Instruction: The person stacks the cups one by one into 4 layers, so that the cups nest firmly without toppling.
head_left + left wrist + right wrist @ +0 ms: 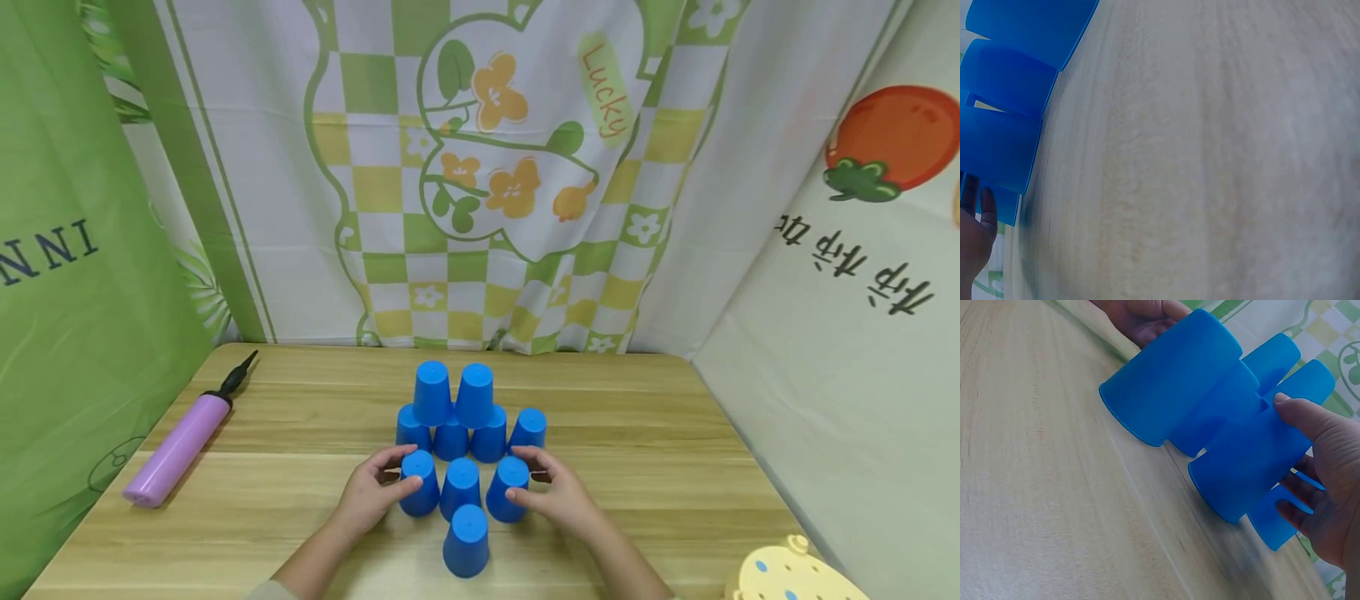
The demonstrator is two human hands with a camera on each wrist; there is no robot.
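Note:
Blue plastic cups stand upside down on the table. My left hand (369, 493) holds the left cup (422, 498) of a middle row, thumb on its near side and fingers behind. On the right cup (506, 498) of that row, my right hand (558, 492) has its thumb in front and fingers curled behind; the right wrist view shows this thumb (1300, 415) against the cup wall. Between them stands a middle cup (460, 492), with a single cup (466, 546) nearest me. Behind is a back row with two cups, left (432, 396) and right (475, 398), stacked on top.
At the back row's right end stands another cup (531, 427). A purple hand pump (180, 450) with a black nozzle lies on the left of the wooden table (637, 417). A yellow spotted object (795, 575) sits at the lower right. Printed curtains (285, 167) hang around the table.

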